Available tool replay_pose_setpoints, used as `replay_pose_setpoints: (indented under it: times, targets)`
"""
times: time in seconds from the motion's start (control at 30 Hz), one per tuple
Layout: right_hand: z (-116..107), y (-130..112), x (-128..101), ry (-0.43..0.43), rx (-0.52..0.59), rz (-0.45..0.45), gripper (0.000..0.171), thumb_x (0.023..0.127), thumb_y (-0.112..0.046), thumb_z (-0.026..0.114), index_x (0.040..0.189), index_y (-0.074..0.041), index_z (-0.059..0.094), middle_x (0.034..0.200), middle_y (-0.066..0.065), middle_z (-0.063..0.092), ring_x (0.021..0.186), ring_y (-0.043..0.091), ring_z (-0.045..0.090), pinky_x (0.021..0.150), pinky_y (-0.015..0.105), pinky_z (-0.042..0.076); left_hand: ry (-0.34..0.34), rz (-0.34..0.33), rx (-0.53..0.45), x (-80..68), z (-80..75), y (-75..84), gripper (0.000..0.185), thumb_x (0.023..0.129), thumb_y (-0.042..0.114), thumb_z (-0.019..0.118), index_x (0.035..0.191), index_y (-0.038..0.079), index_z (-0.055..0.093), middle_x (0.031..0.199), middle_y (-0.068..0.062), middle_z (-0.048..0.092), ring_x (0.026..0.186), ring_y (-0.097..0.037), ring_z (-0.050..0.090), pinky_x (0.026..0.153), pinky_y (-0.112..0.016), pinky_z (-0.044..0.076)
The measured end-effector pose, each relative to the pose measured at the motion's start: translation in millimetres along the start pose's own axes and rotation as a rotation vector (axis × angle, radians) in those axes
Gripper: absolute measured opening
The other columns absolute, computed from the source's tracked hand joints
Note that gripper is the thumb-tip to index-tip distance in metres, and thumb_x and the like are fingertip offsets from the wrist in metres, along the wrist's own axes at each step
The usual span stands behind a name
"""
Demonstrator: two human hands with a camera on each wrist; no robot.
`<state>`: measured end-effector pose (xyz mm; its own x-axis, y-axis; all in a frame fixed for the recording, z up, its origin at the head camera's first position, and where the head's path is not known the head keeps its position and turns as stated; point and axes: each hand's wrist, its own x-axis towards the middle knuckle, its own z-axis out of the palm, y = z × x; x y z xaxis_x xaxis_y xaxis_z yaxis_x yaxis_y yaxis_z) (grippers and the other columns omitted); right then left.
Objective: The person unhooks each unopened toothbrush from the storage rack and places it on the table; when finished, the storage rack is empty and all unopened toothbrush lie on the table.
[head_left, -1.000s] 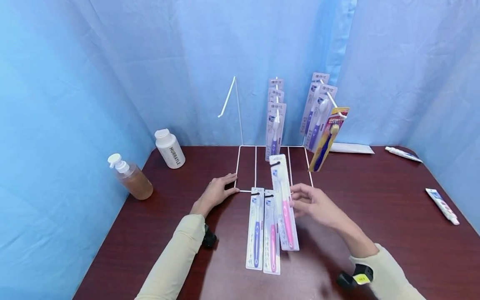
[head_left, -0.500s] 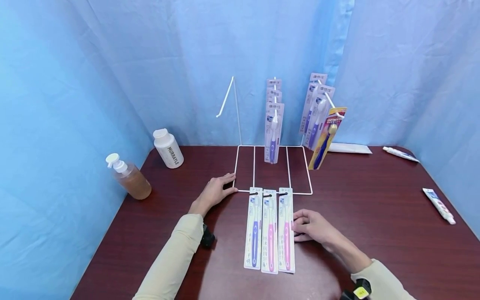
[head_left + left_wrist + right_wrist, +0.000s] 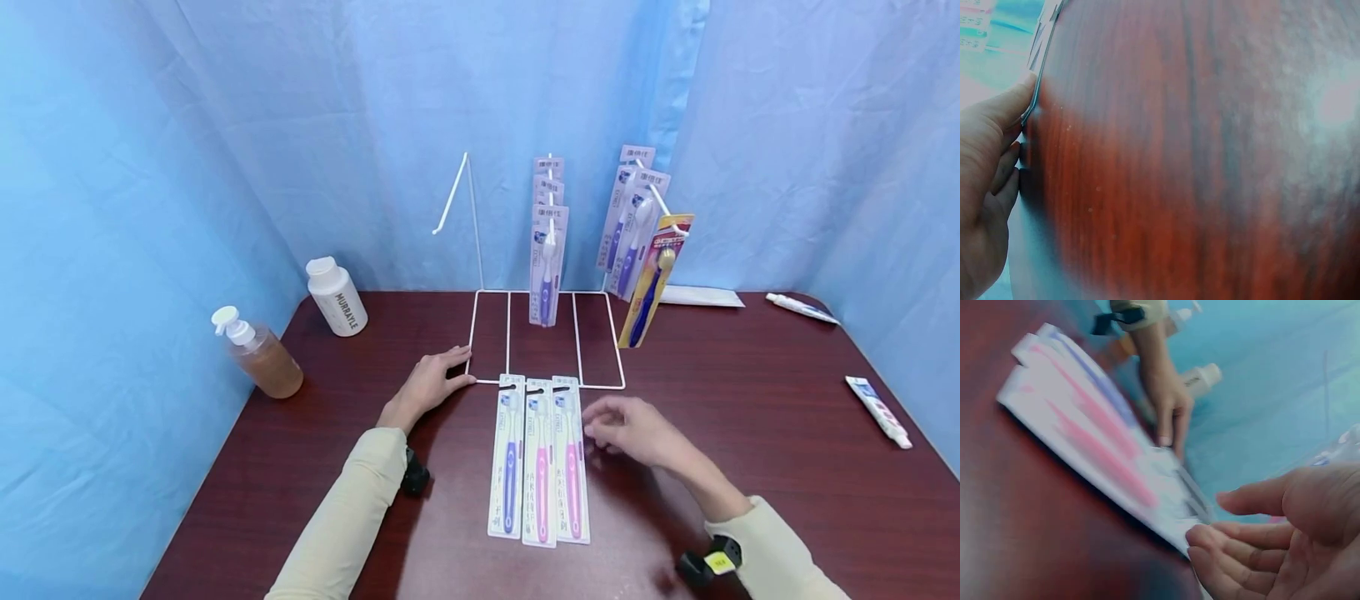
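the right hand [image 3: 633, 427] hovered just right of three packaged toothbrushes [image 3: 538, 460], fingers loosely spread and holding nothing, clear of the nearest pack. the packs lay flat, side by side, on the dark wooden table [image 3: 750, 433], their far ends touching the near edge of the white wire rack [image 3: 546, 337]. the left hand [image 3: 431, 385] rested on the table with straight fingers pressing the rack's near left corner. more toothbrush packs [image 3: 549, 250] hung from the rack's hooks. a pump bottle [image 3: 258, 357] and a white bottle [image 3: 337, 297] stood far left.
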<state>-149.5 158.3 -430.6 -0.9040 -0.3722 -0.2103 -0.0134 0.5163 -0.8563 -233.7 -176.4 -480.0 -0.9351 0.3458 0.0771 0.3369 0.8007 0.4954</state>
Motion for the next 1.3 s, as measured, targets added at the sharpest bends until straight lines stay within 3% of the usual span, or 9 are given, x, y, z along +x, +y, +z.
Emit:
replay_pose_setpoints:
  times: [0.13, 0.4, 0.53, 0.67, 0.87, 1.03, 1.3]
  targets:
    - [-15, -22, 24, 0.144, -0.069, -0.164, 0.034, 0.09, -0.014, 0.065, 0.122, -0.002, 0.059, 0.105, 0.015, 0.068, 0.094, 0.024, 0.066, 0.079, 0.032, 0.056, -0.006, -0.01, -0.005, -0.5, -0.5, 0.6, 0.056, 0.089, 0.033, 0.067, 0.139, 0.011, 0.052, 0.146, -0.001, 0.048, 0.136, -0.017, 0.042, 0.111, -0.042, 0.035]
    - [-30, -65, 82, 0.433, 0.084, -0.375, 0.047, 0.093, -0.016, 0.063, 0.135, -0.002, 0.048, 0.128, 0.019, 0.057, 0.119, 0.03, 0.056, 0.1, 0.042, 0.046, -0.012, -0.004, 0.003, 0.7, 0.9, -0.6, 0.056, 0.09, 0.035, 0.066, 0.139, 0.012, 0.052, 0.146, -0.001, 0.047, 0.137, -0.018, 0.042, 0.111, -0.042, 0.036]
    - [-32, -75, 101, 0.488, 0.135, -0.417, 0.043, 0.095, -0.018, 0.061, 0.134, -0.005, 0.052, 0.128, 0.016, 0.06, 0.119, 0.026, 0.057, 0.1, 0.037, 0.047, -0.017, -0.008, 0.006, 0.9, 1.2, -0.2, 0.056, 0.09, 0.034, 0.066, 0.139, 0.012, 0.051, 0.146, -0.001, 0.047, 0.137, -0.017, 0.042, 0.111, -0.042, 0.036]
    - [-31, -80, 109, 0.531, 0.174, -0.448, 0.03, 0.095, -0.017, 0.061, 0.121, -0.003, 0.062, 0.114, 0.016, 0.067, 0.103, 0.019, 0.065, 0.088, 0.023, 0.052, -0.012, -0.009, 0.006, 0.7, 0.4, 0.4, 0.056, 0.09, 0.034, 0.067, 0.139, 0.012, 0.052, 0.146, -0.001, 0.047, 0.137, -0.018, 0.042, 0.11, -0.042, 0.037]
    - [-25, -81, 87, 0.479, 0.181, -0.477, 0.024, 0.095, -0.015, 0.061, 0.115, -0.003, 0.065, 0.109, 0.016, 0.069, 0.094, 0.008, 0.066, 0.08, 0.015, 0.053, -0.017, -0.022, -0.008, -1.0, -2.5, 1.6, 0.056, 0.09, 0.034, 0.066, 0.139, 0.012, 0.052, 0.146, -0.002, 0.047, 0.137, -0.017, 0.041, 0.112, -0.045, 0.035]
    - [-22, -85, 52, 0.43, 0.147, -0.493, 0.023, 0.095, -0.014, 0.06, 0.115, -0.005, 0.066, 0.106, 0.013, 0.068, 0.088, 0.006, 0.066, 0.077, 0.017, 0.054, -0.02, -0.021, -0.011, -1.0, -2.9, 0.9, 0.056, 0.09, 0.035, 0.066, 0.139, 0.011, 0.052, 0.147, -0.003, 0.047, 0.137, -0.018, 0.041, 0.112, -0.044, 0.035]
    - [-26, -96, 14, 0.33, 0.237, -0.487, 0.024, 0.094, -0.013, 0.061, 0.116, -0.003, 0.064, 0.108, 0.011, 0.068, 0.087, 0.012, 0.069, 0.077, 0.027, 0.057, -0.042, -0.038, 0.004, -0.3, -0.9, 2.6, 0.058, 0.091, 0.037, 0.064, 0.141, 0.014, 0.049, 0.148, -0.002, 0.045, 0.139, -0.017, 0.039, 0.113, -0.045, 0.033]
